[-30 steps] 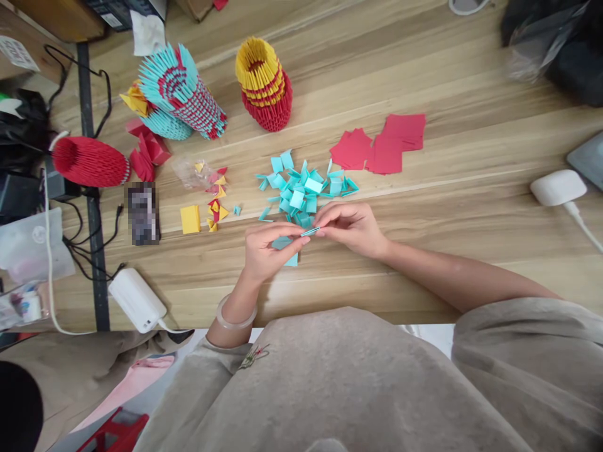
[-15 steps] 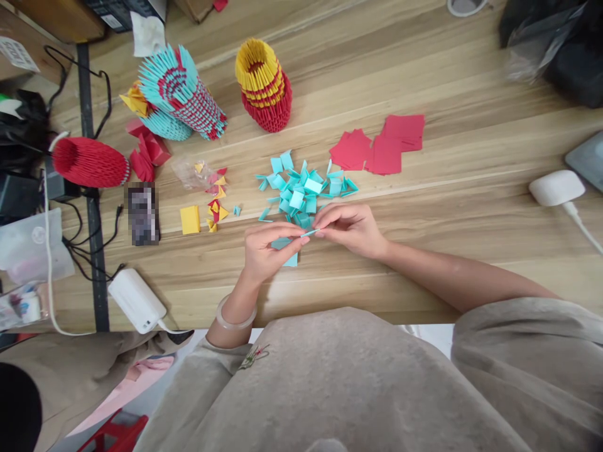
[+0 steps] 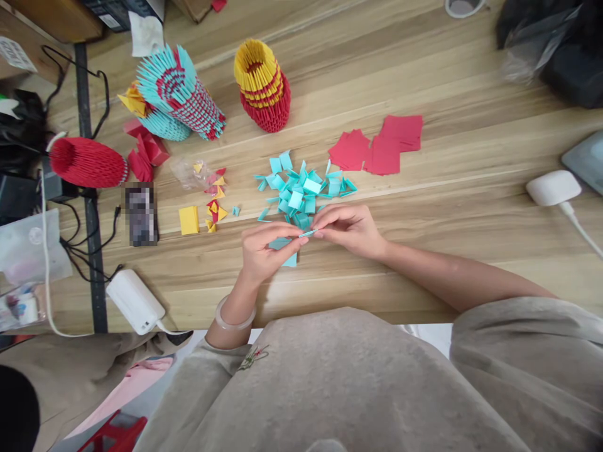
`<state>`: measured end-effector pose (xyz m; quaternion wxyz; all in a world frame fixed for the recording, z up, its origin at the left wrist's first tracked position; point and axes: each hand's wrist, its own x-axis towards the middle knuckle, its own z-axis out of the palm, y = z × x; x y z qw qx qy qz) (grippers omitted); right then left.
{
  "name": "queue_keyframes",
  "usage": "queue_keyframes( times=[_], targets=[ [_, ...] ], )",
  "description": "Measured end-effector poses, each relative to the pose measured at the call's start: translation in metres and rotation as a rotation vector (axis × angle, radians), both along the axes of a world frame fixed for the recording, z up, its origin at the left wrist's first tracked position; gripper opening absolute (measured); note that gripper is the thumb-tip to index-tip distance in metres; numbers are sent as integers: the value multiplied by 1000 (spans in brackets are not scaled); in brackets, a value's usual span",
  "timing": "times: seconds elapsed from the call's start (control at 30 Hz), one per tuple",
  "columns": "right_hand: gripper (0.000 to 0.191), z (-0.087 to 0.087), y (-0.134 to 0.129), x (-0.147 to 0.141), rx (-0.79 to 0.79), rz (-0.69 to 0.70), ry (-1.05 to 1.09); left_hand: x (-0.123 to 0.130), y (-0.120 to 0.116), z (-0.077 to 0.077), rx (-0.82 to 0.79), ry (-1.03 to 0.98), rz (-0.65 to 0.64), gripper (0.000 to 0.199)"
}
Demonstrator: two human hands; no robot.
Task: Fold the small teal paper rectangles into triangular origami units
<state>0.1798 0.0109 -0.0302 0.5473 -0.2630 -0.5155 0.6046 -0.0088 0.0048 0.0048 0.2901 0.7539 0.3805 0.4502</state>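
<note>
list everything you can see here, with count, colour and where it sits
folded strip: one, teal, pinched between both hands
teal paper pieces: a pile, teal, just beyond the hands
red paper squares: several, red, right of the pile
paper vase: one, yellow over red, upright at the far side
teal model: one, teal and red, lying left of the vase
red model: one, red, on its side at far left
yellow paper: one stack, yellow, left of the hands
table: one, light wood
left hand: one, grips the strip, bangle on wrist
right hand: one, pinches the strip's other end
</note>
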Motion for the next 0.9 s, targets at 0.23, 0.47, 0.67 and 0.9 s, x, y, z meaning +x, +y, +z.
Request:
queue_keyframes(
  times=[0.23, 0.47, 0.67, 0.9],
  targets=[
    [8, 1, -1, -1, -15, -3, -15, 1, 0, 1, 34, 28, 1, 16],
    [5, 1, -1, 0, 7, 8, -37, 1, 0, 3, 46, 32, -11, 11],
    [11, 1, -7, 1, -62, 35, -176, 2, -2, 3, 32, 86, 2, 7],
    [19, 6, -9, 1, -129, 75, -210, 0, 0, 5, -76, 135, -13, 8]
  ],
)
